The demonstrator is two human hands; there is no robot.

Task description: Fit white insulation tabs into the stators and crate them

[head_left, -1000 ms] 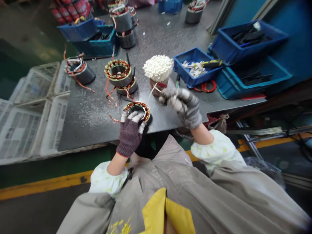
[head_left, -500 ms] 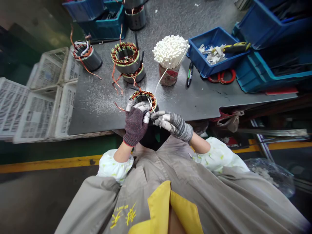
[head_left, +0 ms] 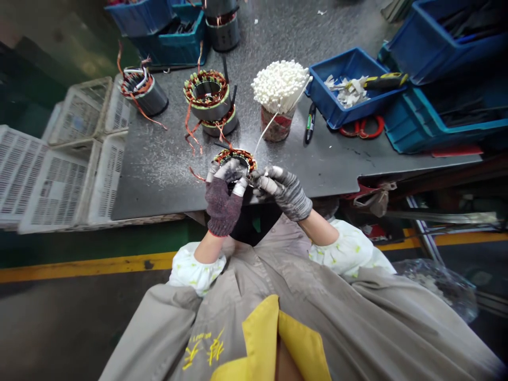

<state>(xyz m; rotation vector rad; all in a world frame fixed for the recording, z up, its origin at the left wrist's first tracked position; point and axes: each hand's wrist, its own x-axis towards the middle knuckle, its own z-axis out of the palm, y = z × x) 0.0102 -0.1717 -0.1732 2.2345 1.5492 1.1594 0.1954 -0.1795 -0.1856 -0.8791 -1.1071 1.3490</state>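
A motor stator (head_left: 251,160) with copper windings stands near the table's front edge. My left hand (head_left: 225,203), in a dark purple knit glove with white-wrapped fingertips, is closed over its near left rim. At the stator's right side my right hand (head_left: 286,193), in a grey striped glove, is pinched together. A thin white cable tie (head_left: 265,131) arches from the stator's right edge up toward a cup; the part at my right fingers is mostly hidden. The cup (head_left: 275,126) holds a dense bunch of white cable ties (head_left: 281,84), heads up.
Two stacked stators (head_left: 210,106) stand behind, with another stator (head_left: 147,95) to their left. Right of the cup are a black marker (head_left: 310,124), a blue bin (head_left: 337,108) with white scraps and a yellow-black tool (head_left: 384,81), and red-handled scissors (head_left: 371,128). White crates (head_left: 59,185) flank the table's left.
My right fingers have moved up slightly, closer against the stator's right rim. The white strand that crossed the stator's opening to them no longer shows. My left hand stays on the rim.
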